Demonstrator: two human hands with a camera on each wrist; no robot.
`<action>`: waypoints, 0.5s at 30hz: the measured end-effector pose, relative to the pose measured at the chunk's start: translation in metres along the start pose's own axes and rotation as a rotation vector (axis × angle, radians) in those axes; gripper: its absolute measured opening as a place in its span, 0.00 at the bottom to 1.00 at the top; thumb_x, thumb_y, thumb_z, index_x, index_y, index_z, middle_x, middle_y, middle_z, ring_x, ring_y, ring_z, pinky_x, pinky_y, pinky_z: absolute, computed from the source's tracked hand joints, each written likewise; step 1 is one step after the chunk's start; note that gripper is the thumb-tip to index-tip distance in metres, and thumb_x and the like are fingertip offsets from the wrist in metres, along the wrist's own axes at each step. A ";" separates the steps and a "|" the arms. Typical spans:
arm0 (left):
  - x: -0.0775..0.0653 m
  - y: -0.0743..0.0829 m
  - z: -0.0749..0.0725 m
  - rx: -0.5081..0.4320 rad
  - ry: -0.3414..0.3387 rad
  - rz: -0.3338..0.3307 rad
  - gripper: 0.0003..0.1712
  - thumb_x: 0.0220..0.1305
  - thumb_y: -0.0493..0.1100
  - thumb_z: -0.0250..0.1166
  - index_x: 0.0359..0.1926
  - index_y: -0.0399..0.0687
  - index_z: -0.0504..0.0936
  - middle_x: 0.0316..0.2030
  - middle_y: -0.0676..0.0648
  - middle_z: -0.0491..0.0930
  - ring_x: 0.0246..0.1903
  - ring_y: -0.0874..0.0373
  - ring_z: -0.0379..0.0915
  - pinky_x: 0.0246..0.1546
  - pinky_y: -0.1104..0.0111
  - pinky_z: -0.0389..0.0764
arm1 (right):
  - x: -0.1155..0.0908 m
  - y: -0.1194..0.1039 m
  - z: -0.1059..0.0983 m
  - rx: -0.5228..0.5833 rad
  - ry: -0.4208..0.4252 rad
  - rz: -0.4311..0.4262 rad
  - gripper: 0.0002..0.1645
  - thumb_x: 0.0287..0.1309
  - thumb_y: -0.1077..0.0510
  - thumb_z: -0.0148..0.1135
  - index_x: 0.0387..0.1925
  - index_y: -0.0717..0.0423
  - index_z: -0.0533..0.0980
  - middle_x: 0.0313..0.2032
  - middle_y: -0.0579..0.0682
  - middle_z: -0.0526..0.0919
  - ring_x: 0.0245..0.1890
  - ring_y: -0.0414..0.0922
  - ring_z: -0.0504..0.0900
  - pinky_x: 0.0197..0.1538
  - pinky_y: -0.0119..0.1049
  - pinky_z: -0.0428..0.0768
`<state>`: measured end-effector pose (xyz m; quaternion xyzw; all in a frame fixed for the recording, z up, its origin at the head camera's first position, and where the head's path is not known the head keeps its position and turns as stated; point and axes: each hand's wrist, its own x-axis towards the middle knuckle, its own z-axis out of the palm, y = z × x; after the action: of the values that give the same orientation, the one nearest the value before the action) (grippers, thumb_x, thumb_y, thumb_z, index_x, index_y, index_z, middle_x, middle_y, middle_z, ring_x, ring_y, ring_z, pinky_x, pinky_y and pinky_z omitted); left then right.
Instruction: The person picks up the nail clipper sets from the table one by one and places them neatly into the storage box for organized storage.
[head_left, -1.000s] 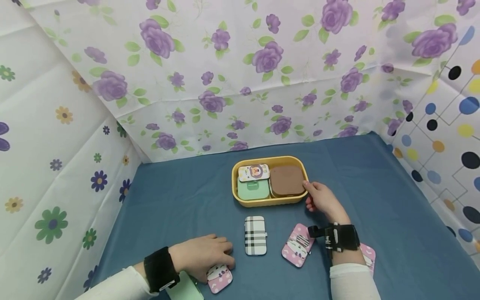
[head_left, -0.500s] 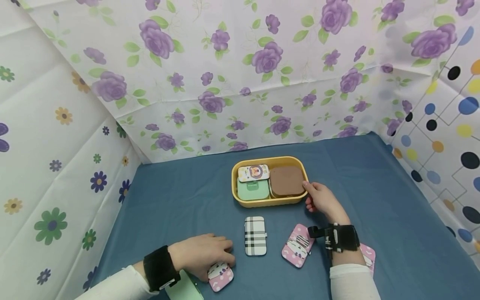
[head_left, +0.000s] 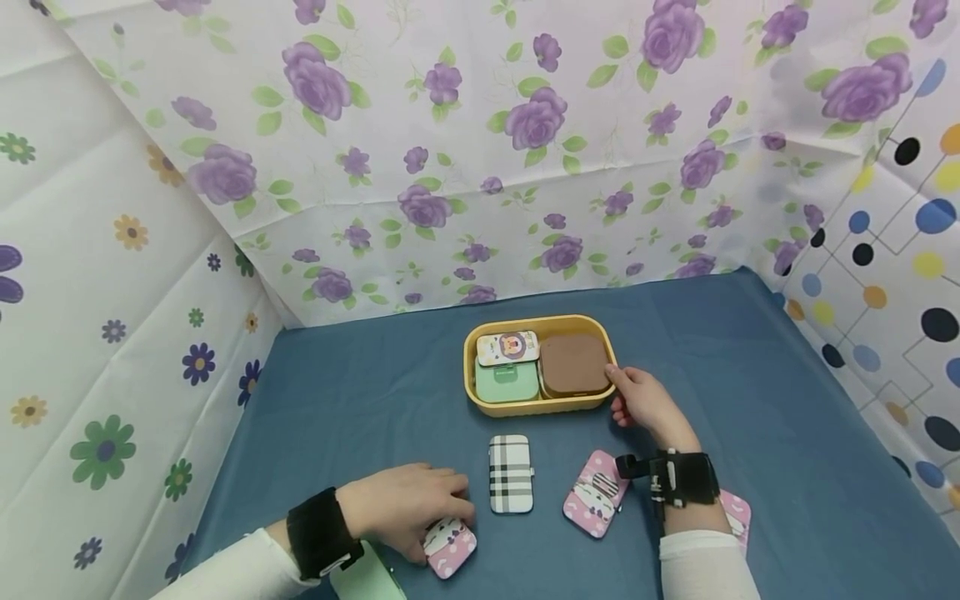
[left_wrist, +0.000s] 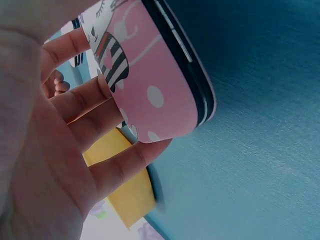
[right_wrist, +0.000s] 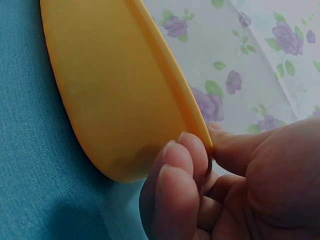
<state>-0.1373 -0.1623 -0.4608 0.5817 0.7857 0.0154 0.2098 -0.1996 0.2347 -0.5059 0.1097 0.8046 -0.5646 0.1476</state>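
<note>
My left hand (head_left: 408, 507) grips a small pink hinged case (left_wrist: 155, 85) with a cartoon animal, white spots and a dark metal-edged seam. In the left wrist view its fingers curl against the case's side, and the case is tilted. With thumb and fingers, my right hand (head_left: 648, 404) pinches the right rim of a yellow basket (right_wrist: 110, 85). In the head view the basket holds a brown case (head_left: 573, 364), a green case (head_left: 506, 382) and a white cartoon-printed case (head_left: 507, 347) lying over the green one.
In front of the basket lie a black-and-white plaid case (head_left: 511, 473) and another pink case (head_left: 597, 493). A third pink case (head_left: 737, 518) is partly behind the right forearm. A pale green case (head_left: 367, 575) lies under the left wrist. Patterned cloths (head_left: 420, 158) enclose the blue surface (head_left: 360, 400).
My left hand has shifted the pink case slightly to the right and away from me. The right hand keeps its hold on the basket's rim.
</note>
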 end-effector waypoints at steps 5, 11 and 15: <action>0.000 0.002 -0.003 -0.016 0.014 0.011 0.34 0.51 0.53 0.86 0.59 0.71 0.82 0.44 0.63 0.72 0.40 0.70 0.67 0.43 0.71 0.73 | 0.001 0.002 -0.001 0.002 -0.002 0.003 0.31 0.84 0.35 0.45 0.45 0.60 0.70 0.28 0.50 0.75 0.25 0.44 0.78 0.31 0.37 0.81; 0.000 0.002 -0.004 -0.022 0.039 0.015 0.35 0.50 0.52 0.86 0.58 0.71 0.81 0.42 0.63 0.71 0.39 0.70 0.66 0.42 0.73 0.72 | 0.002 0.003 -0.001 0.002 0.000 -0.004 0.31 0.84 0.34 0.45 0.45 0.60 0.70 0.28 0.50 0.75 0.25 0.43 0.79 0.31 0.37 0.81; 0.000 0.000 -0.004 -0.029 0.051 -0.007 0.34 0.51 0.51 0.85 0.59 0.69 0.81 0.41 0.62 0.70 0.39 0.69 0.66 0.42 0.73 0.71 | 0.003 0.002 -0.001 0.006 -0.002 0.005 0.31 0.84 0.34 0.45 0.45 0.60 0.70 0.28 0.50 0.75 0.25 0.43 0.78 0.31 0.37 0.81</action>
<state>-0.1388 -0.1609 -0.4568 0.5753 0.7925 0.0410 0.1983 -0.2015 0.2364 -0.5080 0.1114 0.8026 -0.5667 0.1495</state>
